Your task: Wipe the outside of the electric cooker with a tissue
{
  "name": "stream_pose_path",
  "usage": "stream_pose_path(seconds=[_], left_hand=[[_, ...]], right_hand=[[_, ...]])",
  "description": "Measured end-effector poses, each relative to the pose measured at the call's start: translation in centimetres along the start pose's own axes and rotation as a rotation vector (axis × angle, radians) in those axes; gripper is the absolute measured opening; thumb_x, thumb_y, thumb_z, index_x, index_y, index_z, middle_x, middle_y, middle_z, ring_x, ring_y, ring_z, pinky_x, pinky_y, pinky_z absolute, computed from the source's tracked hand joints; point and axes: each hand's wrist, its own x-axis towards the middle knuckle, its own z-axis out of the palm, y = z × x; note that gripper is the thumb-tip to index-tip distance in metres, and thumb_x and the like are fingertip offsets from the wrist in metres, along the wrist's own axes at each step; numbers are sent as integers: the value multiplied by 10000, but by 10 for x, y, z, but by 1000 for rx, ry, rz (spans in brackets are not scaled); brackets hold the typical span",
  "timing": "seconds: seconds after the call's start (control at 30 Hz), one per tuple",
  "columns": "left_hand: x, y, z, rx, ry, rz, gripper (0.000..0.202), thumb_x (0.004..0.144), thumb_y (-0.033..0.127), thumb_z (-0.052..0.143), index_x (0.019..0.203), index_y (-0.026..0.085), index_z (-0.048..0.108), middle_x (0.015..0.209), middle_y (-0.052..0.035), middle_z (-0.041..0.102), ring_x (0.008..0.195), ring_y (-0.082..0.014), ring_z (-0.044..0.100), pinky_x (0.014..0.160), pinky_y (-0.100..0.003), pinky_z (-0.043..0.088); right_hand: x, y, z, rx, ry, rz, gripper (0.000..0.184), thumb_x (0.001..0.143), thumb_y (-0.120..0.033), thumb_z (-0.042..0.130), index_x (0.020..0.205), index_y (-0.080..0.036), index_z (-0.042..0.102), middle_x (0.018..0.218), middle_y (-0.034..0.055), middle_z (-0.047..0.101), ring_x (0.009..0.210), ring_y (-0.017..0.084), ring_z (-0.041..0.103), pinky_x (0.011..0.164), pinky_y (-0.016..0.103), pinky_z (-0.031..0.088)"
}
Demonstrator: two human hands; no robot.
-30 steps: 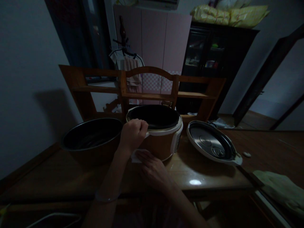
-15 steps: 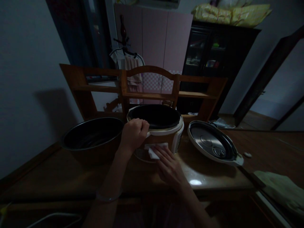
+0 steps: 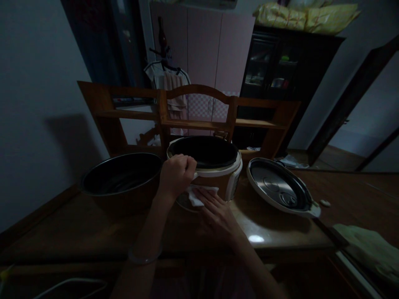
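Note:
A brown and white rice cooker [image 3: 218, 178] stands open on the wooden table [image 3: 274, 232], tilted back a little. My left hand [image 3: 176, 174] is closed on its near left rim. My right hand [image 3: 216, 209] lies flat with fingers stretched, pressing a white cloth [image 3: 196, 195] against the cooker's front wall. The cooker's detached lid [image 3: 280, 187] lies upside down to its right, showing its metal inner face.
A large dark metal bowl [image 3: 121, 178] sits left of the cooker. A wooden chair back and shelf frame [image 3: 196, 108] stand behind. A pale green cloth [image 3: 368, 249] lies at the right front, and a small white object [image 3: 324, 203] rests past the lid.
My right hand with the white cloth has risen from the cooker's foot onto its front wall, sliding right and then back left. The left hand keeps its hold on the rim.

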Motion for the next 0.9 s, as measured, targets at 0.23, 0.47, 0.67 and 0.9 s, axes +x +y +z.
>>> stream_pose_path(seconds=[0.23, 0.47, 0.67, 0.9], left_hand=[[1, 0, -1, -6, 1, 5, 421, 970, 271, 354, 805, 151, 722, 806, -92, 718, 827, -209, 673, 787, -335, 452], [0, -1, 0, -15, 1, 6, 438, 978, 282, 342, 826, 147, 730, 806, -93, 714, 829, -214, 668, 788, -340, 450], [1, -1, 1, -11, 8, 6, 419, 970, 267, 354, 802, 161, 722, 794, -78, 712, 821, -201, 665, 792, -327, 450], [0, -2, 1, 1, 12, 10, 431, 974, 271, 346, 807, 156, 726, 794, -86, 712, 826, -207, 668, 781, -332, 443]], right_hand=[[26, -7, 11, 15, 12, -53, 251, 946, -149, 506, 1129, -109, 673, 1536, 149, 490, 1535, 218, 266, 1253, 434, 324], [35, -12, 24, 11, 59, -53, 272, 945, -176, 512, 1155, -116, 674, 1469, 148, 560, 1499, 252, 348, 1246, 438, 347], [34, -13, 28, 14, 94, -68, 226, 937, -153, 543, 1100, -103, 692, 1432, 170, 592, 1464, 260, 407, 1236, 433, 370], [23, -13, 27, 38, 82, -64, 250, 928, -128, 530, 1130, -111, 675, 1479, 162, 551, 1468, 241, 406, 1226, 426, 387]])
